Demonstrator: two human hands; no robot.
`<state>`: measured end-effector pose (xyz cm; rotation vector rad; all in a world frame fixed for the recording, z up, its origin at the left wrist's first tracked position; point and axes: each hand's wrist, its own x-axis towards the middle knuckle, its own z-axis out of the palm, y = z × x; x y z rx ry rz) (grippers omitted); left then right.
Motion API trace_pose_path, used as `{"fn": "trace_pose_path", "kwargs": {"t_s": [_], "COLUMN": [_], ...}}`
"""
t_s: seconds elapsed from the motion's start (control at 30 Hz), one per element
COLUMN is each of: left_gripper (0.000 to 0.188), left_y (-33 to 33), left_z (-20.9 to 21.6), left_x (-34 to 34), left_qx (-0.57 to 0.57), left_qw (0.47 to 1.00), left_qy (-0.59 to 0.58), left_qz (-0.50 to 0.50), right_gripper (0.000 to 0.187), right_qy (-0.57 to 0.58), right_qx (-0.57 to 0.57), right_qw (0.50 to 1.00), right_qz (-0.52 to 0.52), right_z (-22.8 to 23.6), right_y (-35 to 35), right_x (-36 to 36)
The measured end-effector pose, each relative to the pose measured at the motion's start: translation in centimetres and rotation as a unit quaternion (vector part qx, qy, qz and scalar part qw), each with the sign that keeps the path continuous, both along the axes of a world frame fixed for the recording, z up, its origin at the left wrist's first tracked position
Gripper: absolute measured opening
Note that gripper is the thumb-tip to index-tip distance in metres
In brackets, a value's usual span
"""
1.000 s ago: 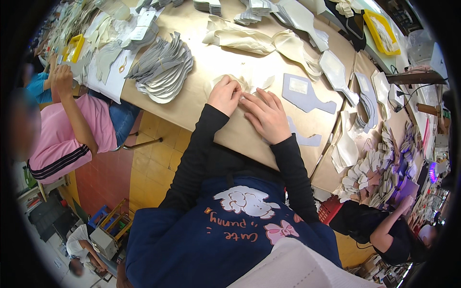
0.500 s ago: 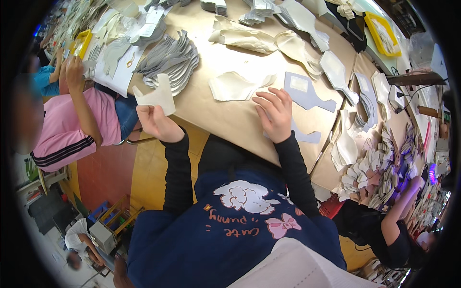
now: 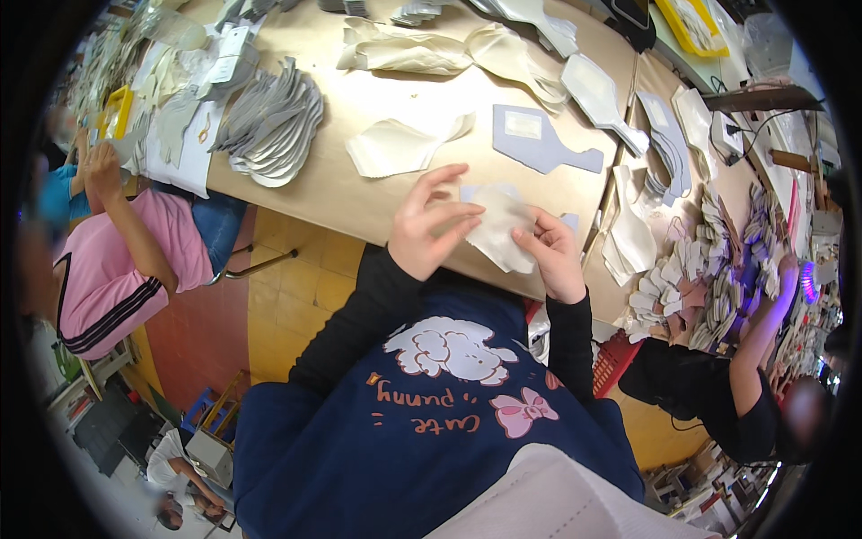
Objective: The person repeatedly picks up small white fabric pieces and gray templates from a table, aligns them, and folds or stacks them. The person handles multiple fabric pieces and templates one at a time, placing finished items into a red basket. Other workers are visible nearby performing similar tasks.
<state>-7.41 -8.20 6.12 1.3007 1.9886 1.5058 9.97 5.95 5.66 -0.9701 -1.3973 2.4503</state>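
A cream-white cut piece of thin material (image 3: 501,232) is held up over the table's near edge. My right hand (image 3: 555,256) pinches its right side between thumb and fingers. At its left edge is my left hand (image 3: 424,225), fingers spread, with fingertips close to or touching the piece. Under the held piece lies a grey-blue flat cut piece (image 3: 568,219), mostly hidden. A paddle-shaped grey-blue piece with a pale rectangle (image 3: 530,135) lies beyond my right hand. Beyond my left hand rests a stack of cream pieces (image 3: 395,148).
A fanned pile of grey pieces (image 3: 278,121) lies at left, cream bundles (image 3: 404,54) at the back. White paddle-shaped pieces (image 3: 593,85) and more stacks are at right. A person in pink (image 3: 135,247) sits at left; another in black (image 3: 700,395) works at right.
My left hand has brought the white piece from the left to the middle. My right hand has moved nearer and now grips its right side. The view has shifted slightly.
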Motion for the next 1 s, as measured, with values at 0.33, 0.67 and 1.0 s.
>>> {"fn": "trace_pose_path", "kwargs": {"t_s": [0.33,0.67,1.0], "left_gripper": [0.023,0.036,0.039], "left_y": [0.8,-0.7,-0.7], "left_z": [-2.5,-5.3,-5.8], "left_x": [0.9,-1.3,-2.0], "left_qx": [-0.058,-0.122,-0.14], "left_qw": [0.942,0.984,0.979], "left_qy": [-0.325,0.133,0.147], "left_qz": [-0.064,0.003,-0.005], "right_gripper": [0.031,0.037,0.033], "right_qy": [0.007,-0.012,-0.044], "right_qx": [0.347,0.348,0.38], "right_qw": [0.933,0.923,0.892], "right_qz": [0.093,0.166,0.239], "right_z": [0.9,-0.8,0.7], "right_y": [1.3,2.6,1.1], "right_x": [0.5,1.1,-0.9]}}
